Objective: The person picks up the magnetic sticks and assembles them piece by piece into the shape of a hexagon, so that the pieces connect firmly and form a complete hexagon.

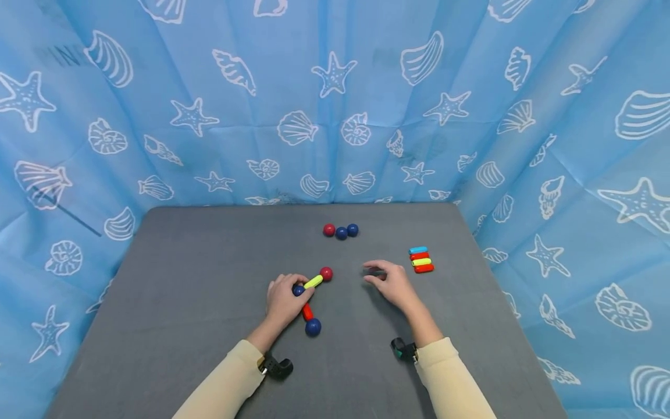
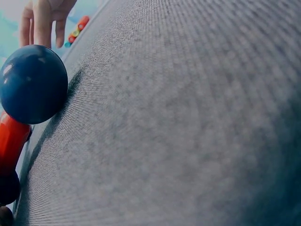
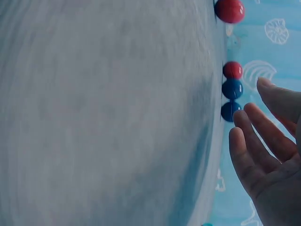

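Note:
My left hand (image 1: 284, 299) grips a dark blue ball (image 1: 298, 290) where two short rods meet. From it a yellow rod (image 1: 313, 281) runs to a red ball (image 1: 326, 273), and a red rod (image 1: 307, 312) leads to another blue ball (image 1: 313, 327). Up close in the left wrist view are that blue end ball (image 2: 34, 84) and the red rod (image 2: 11, 143). My right hand (image 1: 394, 283), nothing in it, is held over the table to the right of the joined piece, its fingers loosely bent and thumb apart, as the right wrist view also shows.
Toward the back of the grey table (image 1: 209, 250) sit a loose red ball (image 1: 328, 230) and two blue balls (image 1: 347, 231) in a row. A blue rod (image 1: 418, 250), two red rods and a yellow rod (image 1: 421, 262) lie side by side at the right. A shell-patterned curtain (image 1: 335, 145) hangs behind.

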`<state>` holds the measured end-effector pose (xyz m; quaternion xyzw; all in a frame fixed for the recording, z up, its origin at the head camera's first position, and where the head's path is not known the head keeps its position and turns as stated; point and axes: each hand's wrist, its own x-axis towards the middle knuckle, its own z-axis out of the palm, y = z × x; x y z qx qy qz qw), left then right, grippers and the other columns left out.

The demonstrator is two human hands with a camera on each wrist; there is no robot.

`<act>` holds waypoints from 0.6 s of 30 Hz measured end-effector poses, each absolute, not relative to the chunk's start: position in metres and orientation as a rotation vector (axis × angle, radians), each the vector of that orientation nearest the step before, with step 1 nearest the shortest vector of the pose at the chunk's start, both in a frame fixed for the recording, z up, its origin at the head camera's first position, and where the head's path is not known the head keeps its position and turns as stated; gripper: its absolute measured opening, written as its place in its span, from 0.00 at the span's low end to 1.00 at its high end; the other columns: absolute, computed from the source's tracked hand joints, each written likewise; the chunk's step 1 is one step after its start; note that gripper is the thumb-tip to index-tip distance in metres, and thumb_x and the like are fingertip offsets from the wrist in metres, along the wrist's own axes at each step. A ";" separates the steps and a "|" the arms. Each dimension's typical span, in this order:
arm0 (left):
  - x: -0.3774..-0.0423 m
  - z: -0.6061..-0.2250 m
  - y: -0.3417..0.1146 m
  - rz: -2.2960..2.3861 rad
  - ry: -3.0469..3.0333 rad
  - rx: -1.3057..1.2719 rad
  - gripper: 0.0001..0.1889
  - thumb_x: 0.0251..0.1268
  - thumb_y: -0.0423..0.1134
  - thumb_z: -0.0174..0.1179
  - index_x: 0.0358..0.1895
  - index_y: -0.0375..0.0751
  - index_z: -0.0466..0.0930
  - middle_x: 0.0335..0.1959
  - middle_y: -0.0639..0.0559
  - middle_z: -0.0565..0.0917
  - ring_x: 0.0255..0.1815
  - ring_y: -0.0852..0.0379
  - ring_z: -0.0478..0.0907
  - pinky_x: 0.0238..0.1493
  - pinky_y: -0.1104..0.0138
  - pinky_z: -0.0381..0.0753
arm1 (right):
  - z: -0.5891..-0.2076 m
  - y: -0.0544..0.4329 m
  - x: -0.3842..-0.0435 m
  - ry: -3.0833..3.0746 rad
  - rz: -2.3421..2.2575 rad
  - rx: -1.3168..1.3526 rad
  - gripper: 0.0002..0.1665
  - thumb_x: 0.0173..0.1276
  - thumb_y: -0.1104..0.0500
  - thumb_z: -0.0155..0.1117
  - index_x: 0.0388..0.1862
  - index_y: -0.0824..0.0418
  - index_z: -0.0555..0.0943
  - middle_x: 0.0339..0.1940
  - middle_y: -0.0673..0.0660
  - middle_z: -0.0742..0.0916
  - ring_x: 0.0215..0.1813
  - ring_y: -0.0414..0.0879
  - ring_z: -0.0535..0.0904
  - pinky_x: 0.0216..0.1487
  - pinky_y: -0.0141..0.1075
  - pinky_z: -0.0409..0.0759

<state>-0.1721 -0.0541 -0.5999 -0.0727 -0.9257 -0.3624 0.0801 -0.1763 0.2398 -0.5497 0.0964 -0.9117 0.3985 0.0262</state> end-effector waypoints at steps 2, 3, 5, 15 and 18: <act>-0.172 -0.601 -0.055 -1.068 -2.759 -0.229 0.12 0.60 0.54 0.70 0.40 0.53 0.86 0.34 0.59 0.84 0.36 0.58 0.71 0.40 0.63 0.64 | -0.549 0.244 -0.176 -2.802 1.237 0.289 0.20 0.64 0.61 0.74 0.55 0.60 0.85 0.51 0.60 0.89 0.46 0.52 0.87 0.48 0.48 0.84; -0.172 -0.601 -0.056 -1.057 -2.754 -0.235 0.12 0.60 0.54 0.70 0.40 0.53 0.86 0.34 0.59 0.84 0.36 0.58 0.71 0.40 0.63 0.64 | -0.548 0.247 -0.176 -2.801 1.239 0.282 0.20 0.64 0.60 0.74 0.55 0.60 0.85 0.51 0.60 0.89 0.46 0.53 0.87 0.48 0.48 0.84; -0.172 -0.602 -0.055 -1.047 -2.734 -0.251 0.11 0.60 0.54 0.70 0.39 0.54 0.86 0.34 0.59 0.84 0.35 0.59 0.71 0.39 0.63 0.64 | -0.546 0.252 -0.175 -2.797 1.226 0.266 0.20 0.64 0.61 0.74 0.55 0.61 0.85 0.51 0.60 0.89 0.47 0.53 0.87 0.48 0.48 0.84; -0.170 -0.601 -0.055 -1.036 -2.726 -0.262 0.11 0.61 0.54 0.70 0.38 0.53 0.86 0.32 0.60 0.84 0.33 0.59 0.69 0.38 0.64 0.63 | -0.540 0.279 -0.171 -2.798 1.137 0.196 0.21 0.64 0.63 0.74 0.56 0.62 0.84 0.53 0.62 0.87 0.50 0.56 0.86 0.48 0.50 0.83; -0.170 -0.600 -0.056 -1.036 -2.727 -0.253 0.11 0.60 0.54 0.70 0.38 0.53 0.86 0.32 0.60 0.84 0.33 0.59 0.69 0.38 0.64 0.63 | -0.540 0.289 -0.170 -2.791 1.116 0.179 0.21 0.63 0.64 0.74 0.56 0.63 0.84 0.52 0.63 0.88 0.49 0.58 0.87 0.47 0.51 0.83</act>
